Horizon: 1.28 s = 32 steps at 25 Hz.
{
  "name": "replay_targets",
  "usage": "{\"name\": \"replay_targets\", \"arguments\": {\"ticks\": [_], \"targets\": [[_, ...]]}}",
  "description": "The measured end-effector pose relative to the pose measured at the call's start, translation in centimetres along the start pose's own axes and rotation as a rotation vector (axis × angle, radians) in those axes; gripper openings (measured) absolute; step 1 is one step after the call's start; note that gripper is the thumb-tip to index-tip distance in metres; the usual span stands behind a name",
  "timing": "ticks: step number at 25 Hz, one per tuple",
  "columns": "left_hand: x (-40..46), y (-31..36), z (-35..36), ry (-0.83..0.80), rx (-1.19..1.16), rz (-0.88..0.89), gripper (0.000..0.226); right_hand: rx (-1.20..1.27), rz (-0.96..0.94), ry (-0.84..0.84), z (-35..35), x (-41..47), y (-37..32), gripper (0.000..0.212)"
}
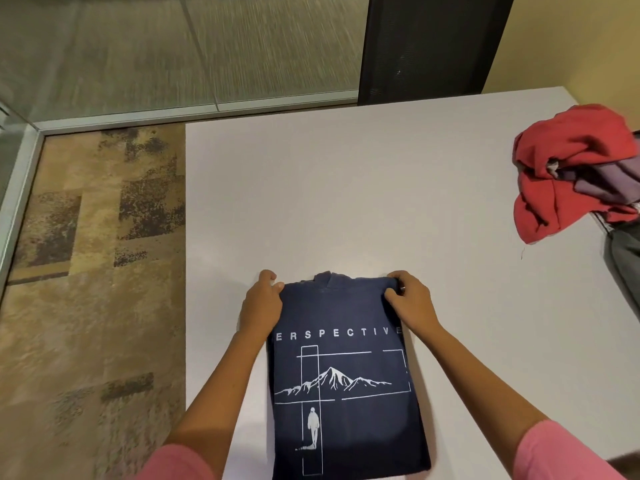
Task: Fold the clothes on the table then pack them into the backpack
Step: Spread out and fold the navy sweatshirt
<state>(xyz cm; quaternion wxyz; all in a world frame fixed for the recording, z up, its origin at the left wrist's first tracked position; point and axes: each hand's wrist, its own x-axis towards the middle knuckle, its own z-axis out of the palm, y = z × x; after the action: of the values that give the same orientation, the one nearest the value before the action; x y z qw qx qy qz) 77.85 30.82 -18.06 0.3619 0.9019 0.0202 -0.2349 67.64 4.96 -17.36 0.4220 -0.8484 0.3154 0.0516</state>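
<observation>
A navy T-shirt [346, 382] with a white mountain print lies on the white table [363, 188] near its front edge, its sides folded in to a narrow strip. My left hand [261, 303] pinches the shirt's far left corner. My right hand [408, 299] pinches the far right corner beside the collar. A crumpled red garment [568, 168] lies at the table's right side, over a purple garment [609, 183]. A dark grey piece at the right edge, perhaps the backpack [627, 261], is cut off by the frame.
The table's left edge runs beside patterned brown carpet [93, 271]. A black panel [429, 46] stands behind the table's far edge, with a glass wall to the left of it. Bare tabletop lies between the navy shirt and the red garment.
</observation>
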Motion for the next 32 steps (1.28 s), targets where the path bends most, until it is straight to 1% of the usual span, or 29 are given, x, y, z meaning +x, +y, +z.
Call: {"name": "replay_targets", "arguments": {"ticks": [2,4,6,8,9,10,12,14,16,18,20,21,22,23,25,26,28,32], "targets": [[-1.0,0.1,0.9,0.108,0.084,0.019,0.034,-0.096,-0.025,0.008,0.5,-0.5,0.2,0.037],[-1.7,0.4,1.0,0.170,0.046,-0.006,0.042,-0.130,-0.042,0.026,1.0,-1.6,0.3,0.046],[-2.2,0.1,1.1,0.138,-0.015,-0.019,0.052,-0.190,-0.115,0.080,1.7,-3.7,0.2,0.055],[-3.0,-0.7,1.1,0.068,-0.045,-0.017,0.067,-0.331,-0.219,0.131,2.5,-6.1,0.1,0.061],[-3.4,-1.1,1.0,0.041,-0.058,-0.027,0.072,-0.395,-0.267,0.125,3.1,-7.3,0.1,0.063],[-3.7,-1.4,0.8,0.024,-0.070,-0.041,0.073,-0.448,-0.302,0.091,3.6,-8.4,0.2,0.066],[-3.7,-1.5,0.6,0.028,-0.052,-0.051,0.067,-0.550,-0.322,-0.023,5.0,-10.0,0.5,0.072],[-3.1,-1.3,0.7,0.087,0.062,-0.010,0.062,-0.641,-0.310,-0.086,6.2,-10.8,1.0,0.075],[-3.0,-1.0,1.0,0.163,0.189,0.034,0.060,-0.680,-0.289,-0.091,6.8,-10.6,1.4,0.074],[-3.5,-0.8,1.8,0.297,0.291,0.088,0.056,-0.704,-0.281,-0.109,7.0,-10.5,1.5,0.074],[-4.4,-0.7,2.8,0.465,0.380,0.223,0.053,-0.713,-0.283,-0.101,7.2,-10.4,1.7,0.072],[-5.2,-0.5,3.2,0.498,0.413,0.321,0.053,-0.716,-0.279,-0.080,7.2,-10.5,1.6,0.071],[-6.4,-0.5,3.9,0.459,0.465,0.425,0.054,-0.721,-0.270,-0.059,7.2,-10.7,1.3,0.070],[-7.7,-0.8,4.8,0.388,0.525,0.522,0.055,-0.730,-0.266,-0.038,7.2,-10.9,1.0,0.067],[-10.6,-1.9,6.7,0.258,0.593,0.628,0.058,-0.736,-0.301,0.007,7.5,-11.9,0.9,0.060],[-11.9,-2.8,7.4,0.216,0.599,0.627,0.058,-0.730,-0.315,0.012,7.7,-12.7,1.1,0.058],[-13.9,-4.6,8.5,0.178,0.605,0.572,0.058,-0.690,-0.305,0.043,8.1,-14.6,1.9,0.055],[-15.3,-6.8,9.1,0.121,0.602,0.494,0.058,-0.660,-0.228,0.024,8.7,-15.8,3.2,0.062]]}}
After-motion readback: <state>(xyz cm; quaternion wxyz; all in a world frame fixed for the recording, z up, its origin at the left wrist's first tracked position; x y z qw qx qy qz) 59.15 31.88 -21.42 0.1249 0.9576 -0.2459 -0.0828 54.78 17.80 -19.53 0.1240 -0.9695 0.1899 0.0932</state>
